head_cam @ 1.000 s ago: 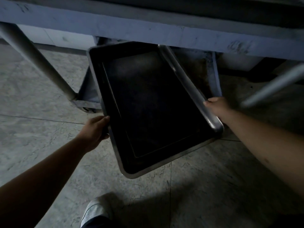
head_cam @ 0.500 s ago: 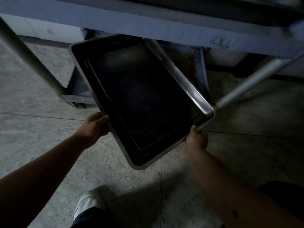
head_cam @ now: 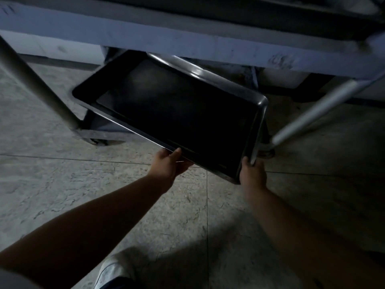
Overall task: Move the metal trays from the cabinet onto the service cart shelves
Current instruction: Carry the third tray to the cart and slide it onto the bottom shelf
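A dark rectangular metal tray [head_cam: 177, 113] hangs tilted in front of the service cart, its far end under the cart's upper shelf edge [head_cam: 187, 38]. My left hand [head_cam: 169, 164] grips the tray's near long rim from below, thumb on top. My right hand [head_cam: 252, 173] holds the tray's near right corner. The cart's lower shelf [head_cam: 102, 125] shows only as a strip to the left behind the tray; the tray covers most of it.
Two slanted cart legs stand left [head_cam: 35, 84] and right [head_cam: 312, 111], with casters at their bases. Grey tiled floor [head_cam: 62, 184] spreads below. My shoe [head_cam: 112, 270] is at the bottom edge.
The tray has turned so its long side faces me and has gone further under the upper shelf. My left hand slid along the rim to the middle; my right hand stayed at the near corner.
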The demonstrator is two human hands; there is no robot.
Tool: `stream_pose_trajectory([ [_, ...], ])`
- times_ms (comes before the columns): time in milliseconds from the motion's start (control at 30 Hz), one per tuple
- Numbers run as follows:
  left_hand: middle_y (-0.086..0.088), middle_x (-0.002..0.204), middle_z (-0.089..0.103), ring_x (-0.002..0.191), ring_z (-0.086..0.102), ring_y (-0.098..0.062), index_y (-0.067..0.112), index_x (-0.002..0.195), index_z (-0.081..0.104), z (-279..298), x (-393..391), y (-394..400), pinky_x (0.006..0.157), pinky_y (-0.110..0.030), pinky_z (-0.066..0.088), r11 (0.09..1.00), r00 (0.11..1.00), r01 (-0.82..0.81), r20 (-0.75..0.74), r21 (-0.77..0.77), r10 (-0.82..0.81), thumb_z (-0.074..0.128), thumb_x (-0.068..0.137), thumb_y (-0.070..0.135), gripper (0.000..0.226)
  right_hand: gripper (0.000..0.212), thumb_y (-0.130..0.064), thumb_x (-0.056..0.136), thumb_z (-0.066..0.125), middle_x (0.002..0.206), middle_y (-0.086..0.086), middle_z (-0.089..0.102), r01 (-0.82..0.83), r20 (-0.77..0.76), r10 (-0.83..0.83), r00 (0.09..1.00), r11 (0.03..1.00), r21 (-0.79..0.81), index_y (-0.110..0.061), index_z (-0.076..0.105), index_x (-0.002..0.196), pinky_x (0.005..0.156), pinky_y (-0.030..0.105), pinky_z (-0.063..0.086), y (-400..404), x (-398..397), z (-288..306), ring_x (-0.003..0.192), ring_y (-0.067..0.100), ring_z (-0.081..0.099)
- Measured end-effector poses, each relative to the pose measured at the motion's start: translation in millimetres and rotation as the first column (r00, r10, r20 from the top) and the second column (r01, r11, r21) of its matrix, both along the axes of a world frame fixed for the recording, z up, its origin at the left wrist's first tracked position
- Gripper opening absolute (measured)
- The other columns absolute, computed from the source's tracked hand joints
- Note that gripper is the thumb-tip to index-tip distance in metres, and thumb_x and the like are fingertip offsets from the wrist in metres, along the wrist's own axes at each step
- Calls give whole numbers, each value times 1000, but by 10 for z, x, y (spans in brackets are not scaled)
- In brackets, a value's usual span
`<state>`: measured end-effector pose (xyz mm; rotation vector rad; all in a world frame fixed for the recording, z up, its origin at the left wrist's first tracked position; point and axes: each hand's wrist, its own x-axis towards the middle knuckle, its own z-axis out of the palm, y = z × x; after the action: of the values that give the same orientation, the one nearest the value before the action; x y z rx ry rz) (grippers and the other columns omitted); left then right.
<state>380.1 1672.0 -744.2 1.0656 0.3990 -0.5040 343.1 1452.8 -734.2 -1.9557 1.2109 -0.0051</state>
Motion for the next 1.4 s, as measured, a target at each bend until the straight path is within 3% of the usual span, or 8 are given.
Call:
stream_pose_trajectory([
  [267, -13, 81, 74, 72, 74, -24, 7, 95, 62, 69, 212, -235, 55, -29, 56, 925, 976, 217, -33, 313, -217, 52, 100, 36, 30, 23, -30, 97, 54, 75, 9, 67, 336, 147, -517, 843, 721, 606, -10, 56, 108, 49, 24, 53, 101, 126, -12, 49, 12, 67],
  [400, 3, 66, 59, 54, 55, -17, 18, 81, 58, 52, 466, 194, 46, -22, 38, 247, 541, -361, 418, 899, -730, 53, 96, 44, 30, 18, -31, 92, 61, 75, 5, 64, 336, 157, -522, 838, 721, 605, -15, 58, 98, 44, 19, 51, -226, 430, -89, 44, 8, 65],
  [533, -12, 110, 71, 99, 63, -37, 17, 109, 70, 52, 979, 634, 84, -46, 46, -69, 468, -342, 106, 937, -877, 54, 95, 41, 32, 26, -22, 90, 65, 91, 5, 65, 312, 159, -565, 810, 644, 699, -12, 58, 113, 43, 17, 51, -515, 719, -20, 67, 13, 66],
  [633, -16, 91, 73, 84, 64, -39, 10, 93, 72, -56, 1085, 601, 70, -45, 49, 38, 419, -329, 182, 944, -889, 62, 94, 27, 19, 50, -16, 85, 72, 113, 10, 67, 325, 173, -593, 786, 636, 700, -5, 51, 129, 56, 23, 58, -534, 812, -25, 79, 17, 69],
  [733, -20, 85, 71, 80, 63, -41, 5, 89, 73, -85, 1124, 531, 66, -45, 51, 95, 432, -311, 230, 946, -872, 68, 90, 23, 18, 58, -35, 79, 76, 124, 16, 58, 25, 211, -13, 977, 998, -51, -7, 53, 125, 75, 30, 52, -289, 744, -135, 100, 24, 62],
  [833, -19, 90, 72, 84, 63, -42, 6, 95, 75, -142, 1172, 526, 70, -47, 52, 116, 479, -320, 266, 940, -836, 69, 89, 22, 18, 45, -44, 83, 66, 126, 9, 56, -510, 2, 596, 803, 689, -515, -21, 60, 122, 89, 38, 45, -66, 773, -221, 111, 27, 52],
  [933, -19, 90, 70, 86, 61, -41, 5, 94, 74, -210, 1210, 544, 71, -44, 49, 111, 485, -317, 261, 942, -834, 70, 89, 26, 22, 34, -38, 90, 59, 120, 2, 64, -720, -191, 757, 625, 464, -515, -22, 65, 119, 94, 41, 36, -48, 965, -300, 110, 28, 57],
  [1400, -16, 92, 68, 94, 61, -41, 11, 93, 70, -326, 1331, 486, 74, -41, 35, 96, 521, -313, 256, 945, -814, 68, 89, 33, 22, 33, -33, 89, 63, 119, 8, 68, -769, -67, 855, 515, 426, -476, -13, 69, 114, 106, 51, 31, -288, 1266, -326, 126, 23, 51],
])
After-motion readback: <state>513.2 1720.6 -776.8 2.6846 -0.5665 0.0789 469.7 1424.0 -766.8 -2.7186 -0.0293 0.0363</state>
